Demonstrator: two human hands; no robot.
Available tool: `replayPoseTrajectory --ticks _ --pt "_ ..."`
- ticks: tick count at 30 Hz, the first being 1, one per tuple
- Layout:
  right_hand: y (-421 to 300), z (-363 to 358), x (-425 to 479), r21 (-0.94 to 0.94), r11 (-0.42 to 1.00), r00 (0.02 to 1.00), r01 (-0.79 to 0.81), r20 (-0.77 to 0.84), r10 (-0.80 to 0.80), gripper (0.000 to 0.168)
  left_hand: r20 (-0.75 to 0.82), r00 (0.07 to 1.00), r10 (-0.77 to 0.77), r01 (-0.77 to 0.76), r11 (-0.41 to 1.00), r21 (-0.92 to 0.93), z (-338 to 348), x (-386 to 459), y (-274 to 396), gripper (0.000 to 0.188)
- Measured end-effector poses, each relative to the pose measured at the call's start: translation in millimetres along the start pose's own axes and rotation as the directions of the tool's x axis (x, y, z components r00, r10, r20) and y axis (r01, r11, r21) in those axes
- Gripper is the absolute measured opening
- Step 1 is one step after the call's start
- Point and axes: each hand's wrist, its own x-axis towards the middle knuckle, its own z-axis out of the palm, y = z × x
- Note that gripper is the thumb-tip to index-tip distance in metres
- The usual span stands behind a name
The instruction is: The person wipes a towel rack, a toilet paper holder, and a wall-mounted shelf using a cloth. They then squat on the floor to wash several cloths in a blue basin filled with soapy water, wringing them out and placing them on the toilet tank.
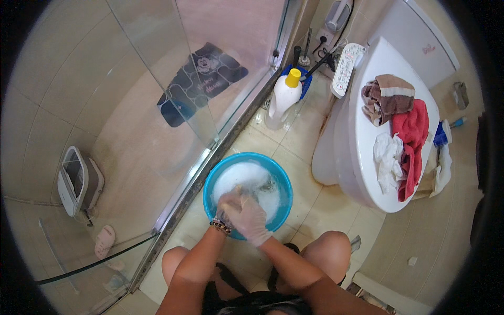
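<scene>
On the floor before me stands a round turquoise plastic basin (209,179) of water and thick white suds (246,173). Both hands meet over its near side, blurred. My left hand (227,206) is partly covered by the right, with beaded bracelets (220,225) at its wrist. A translucent whitish disposable glove covers my right hand (251,220), which presses against the left. Whether anything is held between them is hidden. A dark patch of water (267,186) shows through the foam to the right of the hands.
A white bottle with a yellow cap (284,92) stands beyond the basin, by the shower's glass door track (197,159). Brown, red and white cloths (411,126) lie on the closed toilet lid (366,165) at right. A dark mat (201,86) and pink slipper (104,241) lie inside the shower.
</scene>
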Motion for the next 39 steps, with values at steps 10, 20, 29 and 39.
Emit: replayPoseTrajectory --ticks 10,20,29,39 --pt "144 42 65 -0.194 0.919 0.938 -0.342 -0.020 0.345 0.044 -0.503 0.817 -0.284 0.248 0.959 -0.138 29 -7 16 0.043" --pt "183 83 43 0.121 0.886 0.894 -0.448 0.054 0.445 0.029 -0.818 0.453 -0.354 0.396 0.902 -0.171 9 -24 19 0.064" --pt "39 -16 -15 0.112 0.992 0.945 -0.052 0.326 0.013 0.029 -0.572 0.591 -0.569 0.346 0.819 -0.458 43 -4 35 0.066" --pt "-17 -118 -31 0.304 0.945 0.780 0.120 0.560 -0.280 0.018 -0.447 0.800 -0.401 0.361 0.916 -0.175 14 4 9 0.062"
